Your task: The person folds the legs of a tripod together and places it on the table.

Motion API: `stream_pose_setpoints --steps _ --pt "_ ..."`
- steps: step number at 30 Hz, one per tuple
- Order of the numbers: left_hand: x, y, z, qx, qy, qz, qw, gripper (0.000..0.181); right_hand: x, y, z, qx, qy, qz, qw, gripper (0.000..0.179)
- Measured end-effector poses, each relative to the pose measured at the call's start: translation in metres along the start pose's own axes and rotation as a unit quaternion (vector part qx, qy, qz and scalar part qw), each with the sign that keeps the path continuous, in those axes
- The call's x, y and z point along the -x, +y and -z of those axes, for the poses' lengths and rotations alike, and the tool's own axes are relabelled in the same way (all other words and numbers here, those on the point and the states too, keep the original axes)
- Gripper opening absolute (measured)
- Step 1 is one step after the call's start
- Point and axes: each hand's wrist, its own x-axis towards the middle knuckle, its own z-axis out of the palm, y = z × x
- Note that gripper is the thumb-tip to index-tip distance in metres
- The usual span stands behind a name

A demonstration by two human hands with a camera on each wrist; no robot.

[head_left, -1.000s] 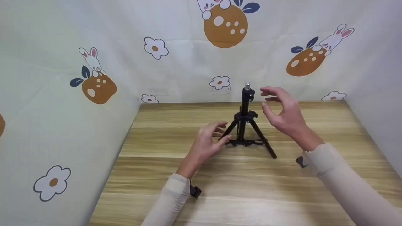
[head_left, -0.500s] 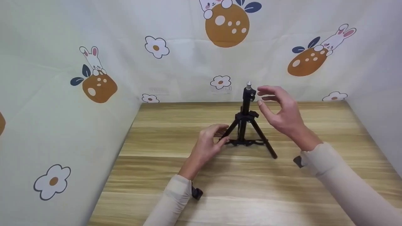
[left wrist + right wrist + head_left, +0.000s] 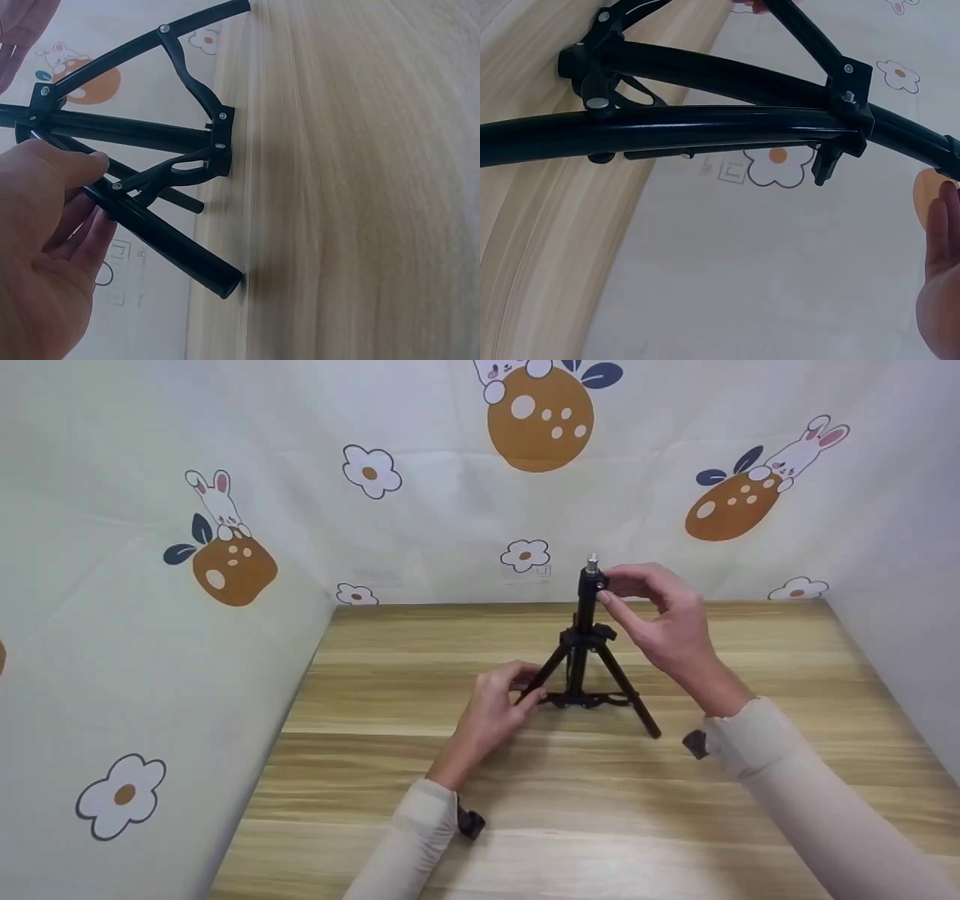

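Observation:
A black tripod stand (image 3: 577, 669) with a silver stud (image 3: 592, 564) on top stands upright on the wooden table, legs spread. My left hand (image 3: 495, 706) holds its left leg; in the left wrist view the thumb (image 3: 88, 166) lies over the leg (image 3: 176, 244) and the fingers curl behind. At the top collar (image 3: 589, 583), my right hand (image 3: 670, 619) pinches with thumb and fingertips beside the silver stud. The right wrist view shows the centre tube (image 3: 907, 139) and only part of the right hand (image 3: 939, 300); its fingertips' contact is cut off there.
Pale cloth walls (image 3: 442, 525) with printed oranges, rabbits and flowers enclose the wood-grain table (image 3: 360, 780) at the back and sides. Black wrist-worn pieces (image 3: 470, 821) show at both cuffs. A tightening knob (image 3: 604, 632) juts from the stand's middle joint.
My right hand has moved left, from beside the top collar onto it. The left hand has shifted slightly right and closed round the left leg. The stand keeps its place.

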Motion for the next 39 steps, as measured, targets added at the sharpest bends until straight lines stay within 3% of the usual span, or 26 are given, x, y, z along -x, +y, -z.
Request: stream_pose_setpoints --steps 16,26,39 --pt "-0.001 0.003 0.001 0.016 -0.006 0.022 0.9996 0.025 -0.009 -0.013 -0.001 0.002 0.017 -0.066 0.9977 0.013" --pt "-0.002 -0.001 -0.001 0.002 0.016 0.003 0.9999 0.023 -0.011 -0.014 -0.002 0.009 0.010 -0.063 0.9979 0.007" --pt "-0.005 -0.002 -0.003 0.002 0.022 0.010 0.9997 0.022 -0.012 -0.014 0.001 0.030 0.001 -0.069 0.9971 0.006"
